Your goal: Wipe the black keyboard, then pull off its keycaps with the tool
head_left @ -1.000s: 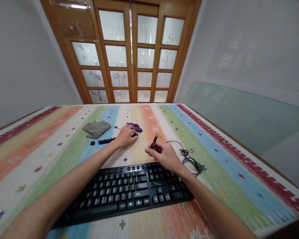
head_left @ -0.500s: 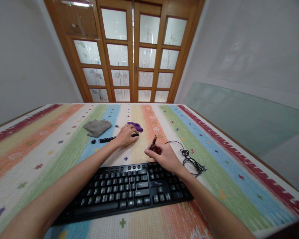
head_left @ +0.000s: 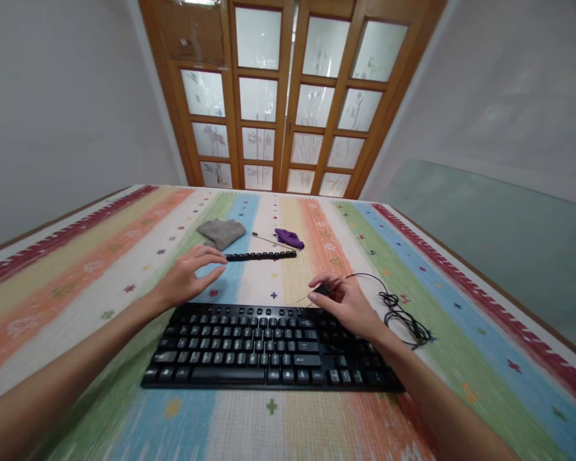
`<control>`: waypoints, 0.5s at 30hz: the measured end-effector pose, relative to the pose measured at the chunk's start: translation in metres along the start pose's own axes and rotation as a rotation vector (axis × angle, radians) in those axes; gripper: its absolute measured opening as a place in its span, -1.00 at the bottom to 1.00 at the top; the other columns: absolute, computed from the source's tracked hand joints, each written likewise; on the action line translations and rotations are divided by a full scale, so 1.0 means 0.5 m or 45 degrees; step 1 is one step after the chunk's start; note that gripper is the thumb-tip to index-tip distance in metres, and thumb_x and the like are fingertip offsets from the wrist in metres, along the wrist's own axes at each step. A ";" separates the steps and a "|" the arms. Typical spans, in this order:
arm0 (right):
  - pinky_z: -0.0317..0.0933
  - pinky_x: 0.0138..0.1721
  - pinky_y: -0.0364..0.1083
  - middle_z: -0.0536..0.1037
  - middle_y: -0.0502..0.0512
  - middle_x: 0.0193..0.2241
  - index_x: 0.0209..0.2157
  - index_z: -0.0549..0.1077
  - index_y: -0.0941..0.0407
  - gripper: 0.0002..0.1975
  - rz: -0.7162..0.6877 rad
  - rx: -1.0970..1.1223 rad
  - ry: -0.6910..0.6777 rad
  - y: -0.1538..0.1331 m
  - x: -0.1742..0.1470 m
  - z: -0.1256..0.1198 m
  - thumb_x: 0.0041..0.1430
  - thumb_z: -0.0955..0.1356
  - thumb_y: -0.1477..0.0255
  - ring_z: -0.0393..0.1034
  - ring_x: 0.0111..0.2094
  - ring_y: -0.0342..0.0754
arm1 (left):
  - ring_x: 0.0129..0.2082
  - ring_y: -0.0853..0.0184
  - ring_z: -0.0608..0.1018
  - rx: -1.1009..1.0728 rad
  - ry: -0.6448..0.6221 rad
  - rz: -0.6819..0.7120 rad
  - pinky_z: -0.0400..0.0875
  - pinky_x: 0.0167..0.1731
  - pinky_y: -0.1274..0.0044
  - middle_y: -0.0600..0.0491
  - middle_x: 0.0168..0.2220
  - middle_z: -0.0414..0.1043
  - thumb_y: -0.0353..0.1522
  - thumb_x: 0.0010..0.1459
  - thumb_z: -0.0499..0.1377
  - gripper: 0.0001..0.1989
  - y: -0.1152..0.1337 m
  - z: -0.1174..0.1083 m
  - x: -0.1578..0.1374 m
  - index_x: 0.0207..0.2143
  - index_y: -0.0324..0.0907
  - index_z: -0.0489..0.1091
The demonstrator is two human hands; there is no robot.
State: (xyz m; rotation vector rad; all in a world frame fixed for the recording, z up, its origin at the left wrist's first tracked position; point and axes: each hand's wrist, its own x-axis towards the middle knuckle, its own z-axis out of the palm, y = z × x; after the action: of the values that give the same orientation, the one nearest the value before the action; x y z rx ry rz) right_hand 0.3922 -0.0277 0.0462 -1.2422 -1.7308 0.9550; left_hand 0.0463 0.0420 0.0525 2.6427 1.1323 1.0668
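Observation:
A black keyboard (head_left: pixel 242 374) lies in front of me. Over its upper right part, my right hand (head_left: pixel 350 307) pinches a small black-handled keycap puller (head_left: pixel 322 290), whose thin wire prongs point to the left. My left hand (head_left: pixel 185 278) is open, thumb and fingers apart, beyond the keyboard's upper left corner. Its fingertips are at the left end of a row of black keycaps (head_left: pixel 262 255); whether they touch it I cannot tell. Behind the row lies a thin rod with a dark tip (head_left: pixel 273 241).
A folded grey cloth (head_left: pixel 221 233) and a crumpled purple cloth (head_left: pixel 288 239) lie beyond the keycaps. To the right is a bundled black cable (head_left: pixel 406 320). A striped, patterned cloth (head_left: pixel 96 288) covers the table. Wooden glazed doors (head_left: pixel 283 128) stand behind.
My left hand has moved from the right end of the keycap row to its left end and opened. The keycaps now form one continuous line. My right hand still holds the puller, now turned leftward.

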 end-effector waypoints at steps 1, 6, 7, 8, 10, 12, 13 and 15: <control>0.06 -0.51 -0.12 0.34 -0.04 -0.55 -0.30 0.47 0.11 -0.71 -0.005 0.022 -0.015 -0.004 0.000 0.006 0.12 0.43 0.16 0.18 -0.54 -0.13 | -0.17 0.26 0.53 0.003 0.005 -0.034 0.42 -0.06 0.41 0.01 -0.21 0.55 -0.23 0.26 0.13 -0.78 -0.005 -0.017 -0.022 -0.25 -0.12 0.52; 0.15 -0.42 -0.11 0.45 0.03 -0.45 -0.32 0.49 0.12 -0.72 -0.039 0.064 -0.144 -0.040 0.004 0.054 0.16 0.41 0.17 0.29 -0.44 -0.10 | -0.45 0.38 0.49 -0.035 -0.091 -0.184 0.42 -0.37 0.55 0.07 -0.39 0.53 -0.20 0.25 0.13 -0.75 -0.029 -0.067 -0.112 -0.31 -0.15 0.52; 0.15 -0.43 -0.12 0.45 0.03 -0.45 -0.30 0.49 0.12 -0.71 -0.036 0.084 -0.175 -0.048 0.006 0.066 0.17 0.41 0.17 0.28 -0.45 -0.11 | -0.48 0.39 0.48 -0.063 -0.124 -0.199 0.40 -0.42 0.57 0.08 -0.43 0.51 -0.19 0.25 0.13 -0.74 -0.032 -0.071 -0.126 -0.31 -0.16 0.52; 0.15 -0.44 -0.13 0.43 0.01 -0.46 -0.27 0.49 0.13 -0.71 -0.027 0.111 -0.210 -0.056 0.009 0.080 0.18 0.41 0.16 0.27 -0.46 -0.13 | -0.50 0.40 0.47 -0.091 -0.149 -0.210 0.38 -0.45 0.58 0.09 -0.46 0.50 -0.19 0.24 0.14 -0.74 -0.036 -0.073 -0.138 -0.31 -0.17 0.51; 0.12 -0.49 -0.15 0.40 -0.02 -0.50 -0.24 0.48 0.14 -0.69 -0.004 0.168 -0.293 -0.072 0.017 0.108 0.19 0.40 0.16 0.25 -0.51 -0.16 | -0.51 0.40 0.46 -0.138 -0.173 -0.226 0.36 -0.46 0.58 0.09 -0.48 0.48 -0.18 0.23 0.15 -0.73 -0.041 -0.075 -0.159 -0.30 -0.19 0.51; 0.12 -0.51 -0.16 0.41 -0.03 -0.51 -0.22 0.47 0.15 -0.69 0.000 0.203 -0.350 -0.089 0.031 0.140 0.21 0.39 0.18 0.26 -0.54 -0.18 | -0.49 0.39 0.47 -0.173 -0.191 -0.244 0.37 -0.43 0.57 0.07 -0.45 0.50 -0.19 0.23 0.14 -0.73 -0.042 -0.072 -0.173 -0.29 -0.20 0.51; 0.14 -0.50 -0.16 0.42 -0.03 -0.50 -0.21 0.47 0.16 -0.70 -0.009 0.209 -0.364 -0.098 0.039 0.156 0.21 0.39 0.19 0.28 -0.54 -0.18 | -0.47 0.37 0.49 -0.190 -0.205 -0.256 0.38 -0.41 0.56 0.06 -0.42 0.51 -0.19 0.24 0.13 -0.72 -0.042 -0.070 -0.179 -0.28 -0.20 0.51; 0.18 -0.47 -0.15 0.46 -0.01 -0.49 -0.22 0.48 0.17 -0.72 -0.045 0.202 -0.382 -0.114 0.058 0.191 0.20 0.40 0.23 0.32 -0.52 -0.17 | -0.40 0.34 0.53 -0.216 -0.234 -0.291 0.40 -0.36 0.53 0.03 -0.35 0.55 -0.21 0.27 0.09 -0.71 -0.040 -0.065 -0.187 -0.24 -0.20 0.52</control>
State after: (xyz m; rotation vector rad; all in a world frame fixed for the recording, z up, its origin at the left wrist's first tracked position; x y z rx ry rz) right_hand 0.2784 -0.0255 0.0631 -1.0012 -1.8550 1.2834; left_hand -0.0318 -0.0115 0.0173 2.3569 1.2097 0.8203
